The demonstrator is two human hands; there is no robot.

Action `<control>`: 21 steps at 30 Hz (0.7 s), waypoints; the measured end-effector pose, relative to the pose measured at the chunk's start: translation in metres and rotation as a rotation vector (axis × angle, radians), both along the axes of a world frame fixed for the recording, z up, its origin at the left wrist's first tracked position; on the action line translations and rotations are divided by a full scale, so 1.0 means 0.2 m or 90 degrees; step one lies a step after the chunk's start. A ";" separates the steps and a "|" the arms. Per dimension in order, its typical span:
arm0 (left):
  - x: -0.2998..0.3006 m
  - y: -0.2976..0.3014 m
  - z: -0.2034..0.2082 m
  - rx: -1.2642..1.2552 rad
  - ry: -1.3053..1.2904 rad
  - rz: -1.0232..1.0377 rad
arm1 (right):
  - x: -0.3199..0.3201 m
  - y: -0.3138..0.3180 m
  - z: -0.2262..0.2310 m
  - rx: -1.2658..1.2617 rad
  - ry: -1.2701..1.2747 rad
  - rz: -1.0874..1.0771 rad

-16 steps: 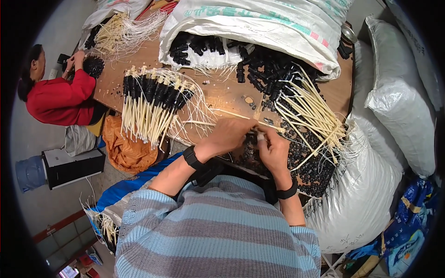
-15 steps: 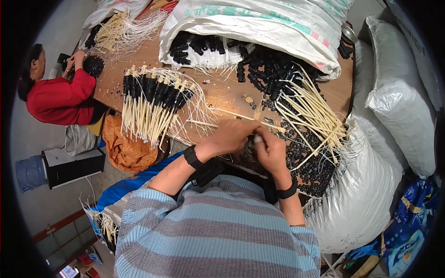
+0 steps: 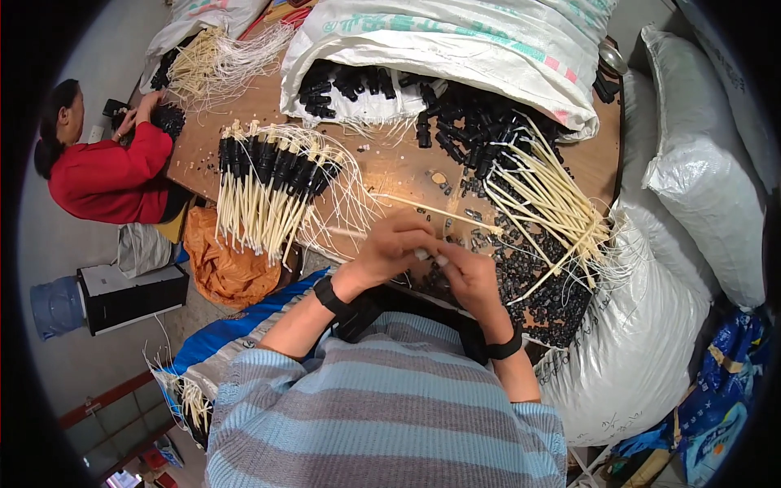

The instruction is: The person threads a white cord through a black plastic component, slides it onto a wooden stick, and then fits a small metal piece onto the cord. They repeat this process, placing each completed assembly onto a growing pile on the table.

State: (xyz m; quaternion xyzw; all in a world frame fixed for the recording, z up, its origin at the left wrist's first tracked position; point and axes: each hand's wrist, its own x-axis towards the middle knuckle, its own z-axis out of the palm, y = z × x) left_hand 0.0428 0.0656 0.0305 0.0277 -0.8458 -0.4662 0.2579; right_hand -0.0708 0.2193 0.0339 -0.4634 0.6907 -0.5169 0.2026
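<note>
left hand [image 3: 392, 248], right hand [image 3: 475, 283]: fingertips meet, cannot tell if pinching; best keep pale stick [image 3: 348, 233], left of fingers, steady.

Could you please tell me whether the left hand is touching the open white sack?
Apart: the head view plainly shows brown tabletop and a pale rod between the left hand and the open white sack.

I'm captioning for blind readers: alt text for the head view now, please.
A person's left hand and right hand meet at a brown table, with cream rods in black tubular sleeves on the left, heaped cream rods on the right, and an open white woven sack beyond.
</note>
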 end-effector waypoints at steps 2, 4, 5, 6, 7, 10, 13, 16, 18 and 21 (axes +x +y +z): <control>0.02 0.02 -0.02 -0.007 -0.006 -0.037 | 0.03 0.03 -0.02 0.075 0.066 -0.012; 0.04 0.01 -0.07 0.047 -0.237 0.140 | 0.05 0.05 -0.04 0.119 0.045 -0.086; 0.01 -0.01 -0.10 0.043 -0.236 0.139 | 0.03 0.07 -0.06 0.140 -0.012 -0.124; -0.03 -0.02 -0.10 -0.019 -0.260 0.196 | 0.03 0.09 -0.07 0.162 -0.072 -0.160; -0.07 -0.04 -0.12 -0.081 -0.281 0.251 | 0.01 0.10 -0.09 0.146 -0.039 -0.156; -0.17 -0.09 -0.19 -0.201 -0.135 0.215 | -0.01 0.10 -0.07 0.140 -0.084 -0.171; -0.17 -0.12 -0.24 -0.147 -0.174 0.180 | 0.00 0.12 -0.10 0.133 -0.139 -0.185; -0.15 -0.14 -0.21 -0.151 -0.176 0.181 | -0.01 0.11 -0.09 0.162 -0.159 -0.192; -0.13 -0.12 -0.17 0.042 -0.245 0.190 | -0.02 0.10 -0.14 0.151 -0.180 -0.215; -0.13 -0.02 -0.09 0.359 -0.253 0.156 | -0.02 0.08 -0.15 0.172 -0.215 -0.241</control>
